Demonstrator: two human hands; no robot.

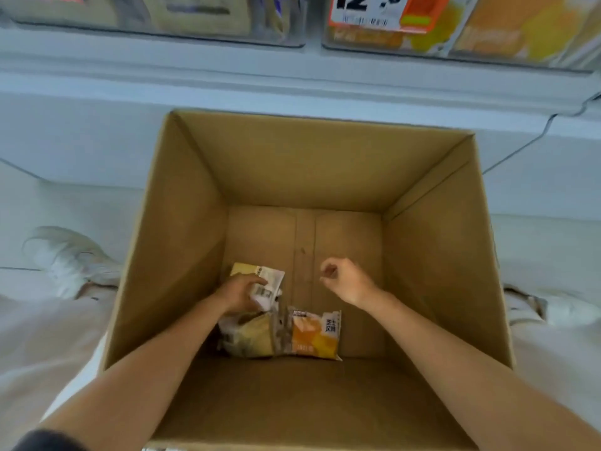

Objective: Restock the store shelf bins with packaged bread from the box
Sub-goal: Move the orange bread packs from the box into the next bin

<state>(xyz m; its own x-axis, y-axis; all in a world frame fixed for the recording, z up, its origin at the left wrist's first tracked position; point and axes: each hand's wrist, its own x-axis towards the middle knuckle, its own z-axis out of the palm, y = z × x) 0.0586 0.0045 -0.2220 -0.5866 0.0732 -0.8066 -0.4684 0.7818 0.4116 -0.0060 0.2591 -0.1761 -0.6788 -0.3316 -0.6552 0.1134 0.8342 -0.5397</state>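
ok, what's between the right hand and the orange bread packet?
Head view: only bare box floor between right hand and orange bread packet.

Both forearms stretch toward 12 o'clock. The left hand (239, 292) grips a bread packet (270, 283); the right hand (344, 278), at its 3 o'clock, curls on nothing.

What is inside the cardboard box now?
The left hand grips a barcode pack; a pale pack and an orange pack lie nearer the camera. The right hand holds nothing. Anything beneath the packs is hidden.
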